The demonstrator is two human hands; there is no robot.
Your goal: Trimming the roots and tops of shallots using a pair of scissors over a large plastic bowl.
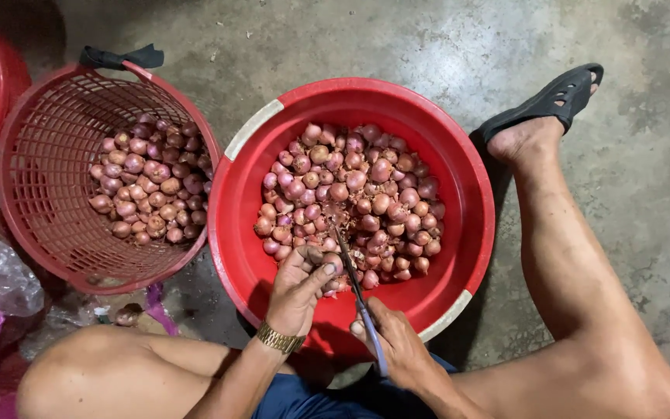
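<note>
In the head view, the left hand [302, 283] pinches a single shallot [333, 264] between thumb and fingertips at the near edge of the heap, while the right hand [397, 349] is closed around the blue handle of a small knife [357, 295] whose thin blade points up past that shallot. The likeliest slip is a cut: the blade runs just beside the left fingertips, and a round, papery bulb could roll in the pinch and carry the edge onto a finger. The red basin [350, 101] sits on the concrete floor [428, 39] between the person's bare legs and holds a broad heap of shallots — it could tip if a knee knocks its rim. To its left, touching it, a red mesh basket [40, 171] holds a smaller pile of shallots [149, 182]. At the far left edge another red container [1, 93] shows only partly — purplish pieces lie inside, unclear what.
</note>
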